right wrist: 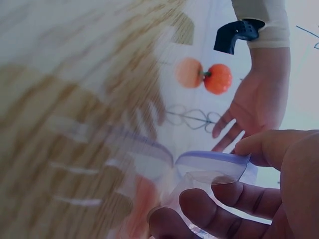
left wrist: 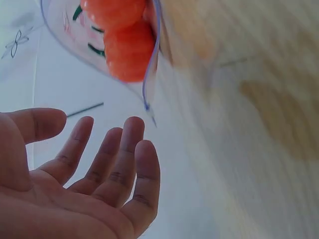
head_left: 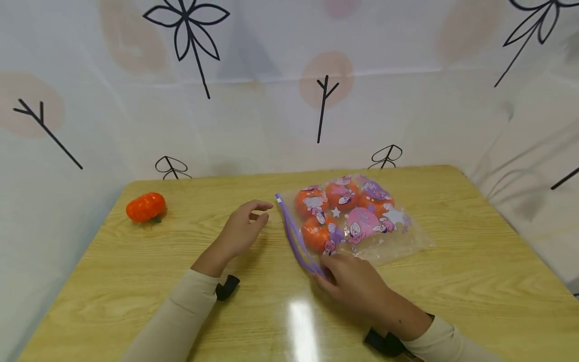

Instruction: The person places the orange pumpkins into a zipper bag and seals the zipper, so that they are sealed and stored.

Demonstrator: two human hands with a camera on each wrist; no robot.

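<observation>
A clear zip bag (head_left: 362,241) with pink and purple cartoon prints lies on the table, its purple-edged mouth facing left and gaping. Several orange-red toy pumpkins (head_left: 315,235) are inside it. Near the bag's front corner, my right hand (head_left: 357,284) pinches the purple rim between thumb and fingers; the right wrist view shows the thumb on the purple strip (right wrist: 214,157). My left hand (head_left: 244,229) hovers just left of the bag mouth, apart from it, fingers loosely bent and holding nothing. In the left wrist view its palm (left wrist: 65,209) is bare.
One more orange-red toy pumpkin (head_left: 146,207) lies on its side at the table's far left. The wooden table (head_left: 181,266) ends against a pale curtain (head_left: 271,125) with plant drawings. Both wrists wear black camera mounts (head_left: 227,287).
</observation>
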